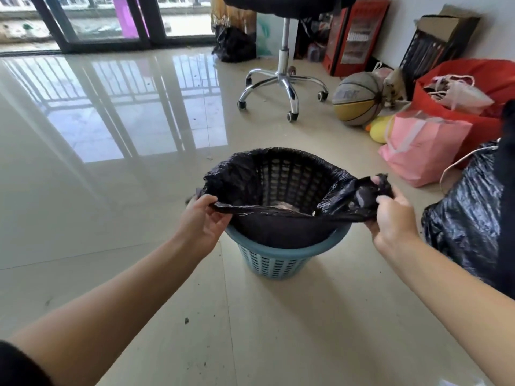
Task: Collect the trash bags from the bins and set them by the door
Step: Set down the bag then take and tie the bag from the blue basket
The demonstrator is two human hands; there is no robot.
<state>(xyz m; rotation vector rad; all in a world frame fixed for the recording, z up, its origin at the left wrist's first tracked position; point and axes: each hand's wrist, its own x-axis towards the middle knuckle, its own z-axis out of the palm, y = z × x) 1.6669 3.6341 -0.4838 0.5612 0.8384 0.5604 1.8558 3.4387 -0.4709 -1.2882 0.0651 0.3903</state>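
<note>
While your left hand [202,218] pinches the near edge of the black trash bag [267,210] and your right hand [390,215] has its fingers curled round a gathered bunch of the same liner, you are at the step of freeing it from the blue basket bin [278,260], which stands on the tiled floor [111,218] just in front of you. Its far edge is still folded over the rim. Judging by that, your next move calls for peeling the far edge off, drawing both handfuls together, and lifting straight up so the bin stays down
</note>
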